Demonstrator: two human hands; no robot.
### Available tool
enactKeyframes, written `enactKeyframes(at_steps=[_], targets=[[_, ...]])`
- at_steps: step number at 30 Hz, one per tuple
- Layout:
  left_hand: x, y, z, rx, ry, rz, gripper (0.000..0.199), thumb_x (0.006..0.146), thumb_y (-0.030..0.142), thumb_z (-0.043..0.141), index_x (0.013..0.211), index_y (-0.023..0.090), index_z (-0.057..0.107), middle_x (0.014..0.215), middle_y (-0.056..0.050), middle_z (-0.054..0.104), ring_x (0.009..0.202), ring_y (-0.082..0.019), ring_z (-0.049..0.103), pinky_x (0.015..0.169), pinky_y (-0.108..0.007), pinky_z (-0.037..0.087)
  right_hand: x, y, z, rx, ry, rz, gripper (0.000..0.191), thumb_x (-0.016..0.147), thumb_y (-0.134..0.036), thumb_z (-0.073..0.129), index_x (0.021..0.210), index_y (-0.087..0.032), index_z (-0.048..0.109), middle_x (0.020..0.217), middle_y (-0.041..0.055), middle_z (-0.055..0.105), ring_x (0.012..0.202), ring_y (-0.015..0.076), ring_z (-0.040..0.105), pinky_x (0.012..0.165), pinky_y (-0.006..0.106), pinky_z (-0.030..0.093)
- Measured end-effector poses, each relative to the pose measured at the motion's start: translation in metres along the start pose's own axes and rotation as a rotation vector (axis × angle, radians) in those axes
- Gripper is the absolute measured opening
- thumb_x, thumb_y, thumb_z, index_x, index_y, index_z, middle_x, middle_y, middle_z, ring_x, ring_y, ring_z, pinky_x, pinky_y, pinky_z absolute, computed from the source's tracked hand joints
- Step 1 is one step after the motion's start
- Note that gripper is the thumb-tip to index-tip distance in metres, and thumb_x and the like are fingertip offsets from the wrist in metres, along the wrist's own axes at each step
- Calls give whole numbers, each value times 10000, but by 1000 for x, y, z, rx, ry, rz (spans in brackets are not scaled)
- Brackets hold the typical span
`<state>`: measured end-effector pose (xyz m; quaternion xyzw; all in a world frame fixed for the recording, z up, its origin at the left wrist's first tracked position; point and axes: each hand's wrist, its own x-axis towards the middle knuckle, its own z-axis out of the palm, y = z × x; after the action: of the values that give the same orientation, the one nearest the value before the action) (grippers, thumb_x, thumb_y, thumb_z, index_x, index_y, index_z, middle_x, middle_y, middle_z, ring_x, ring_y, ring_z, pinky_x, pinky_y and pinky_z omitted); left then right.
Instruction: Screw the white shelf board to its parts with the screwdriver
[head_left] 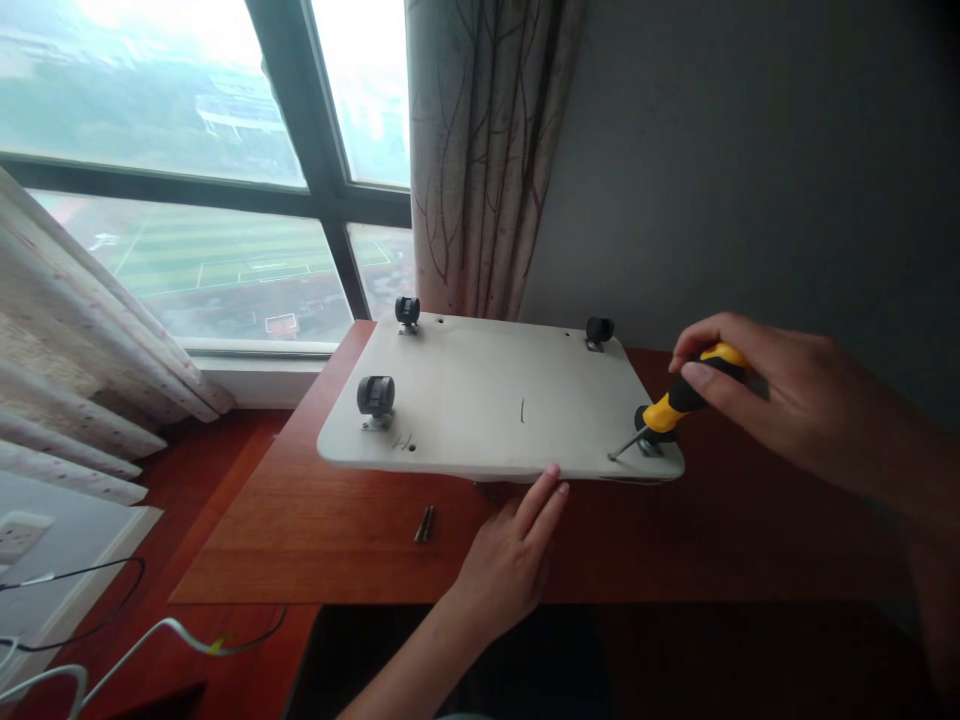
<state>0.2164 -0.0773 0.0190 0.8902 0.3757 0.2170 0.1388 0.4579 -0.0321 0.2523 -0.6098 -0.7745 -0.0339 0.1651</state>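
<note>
Right now, from my end, I see my right hand (787,385) clamped around the yellow-and-black handle of a screwdriver (679,398), its tip at the near right corner of the white board (480,390). That board lies on the counter (300,535), wheels facing up. My left hand (517,540) has its fingers stretched out against the board's near edge, wrapped around nothing I can see; its thumb is hidden. What worries me most is the lean: the shaft slants well off upright, so a hard twist could make the tip slip, scrape the surface or chew up whatever it sits in, which is too small for me to tell as a screw or a hole. The handle also crowds the corner wheel (640,417) behind it, and knocking that could spoil the angle. If those left fingers press too lightly, turning force might swing the board around. Two loose screws (424,524) lie on the bare wood in front, where a sleeve or a jolt could roll them off.
</note>
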Motion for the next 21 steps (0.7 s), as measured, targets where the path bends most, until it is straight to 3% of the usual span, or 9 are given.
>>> enactKeyframes(at_steps=[3,9,15,21], targets=[[-1,-2,3,-23,0,-2,762,923,80,424,1627,153,142,1690,-137,200,1270,-296,577,994,-417,544,-1,1,-2,126,-78,-15,260,935,-409,527,1157,-294,601,1048,13,727,795,198,654,659,294,443],[-1,-5,3,-63,12,25,787,905,62,427,1627,144,124,1682,-160,212,1316,-307,558,981,-425,558,0,3,7,-219,143,106,490,869,-707,533,1091,-283,637,884,55,726,707,274,654,601,337,405],[-1,-5,3,-86,6,25,785,913,67,425,1628,159,114,1687,-155,195,1316,-306,561,1012,-432,544,-9,-1,-1,-26,-1,-6,303,959,-464,467,1183,-315,607,1147,35,725,870,239,696,691,325,471],[-2,-8,8,-106,31,42,791,922,65,423,1633,159,89,1692,-145,187,1361,-307,525,1026,-427,543,-7,11,8,-326,188,123,525,872,-764,422,1028,-311,637,777,23,721,657,289,662,551,336,397]])
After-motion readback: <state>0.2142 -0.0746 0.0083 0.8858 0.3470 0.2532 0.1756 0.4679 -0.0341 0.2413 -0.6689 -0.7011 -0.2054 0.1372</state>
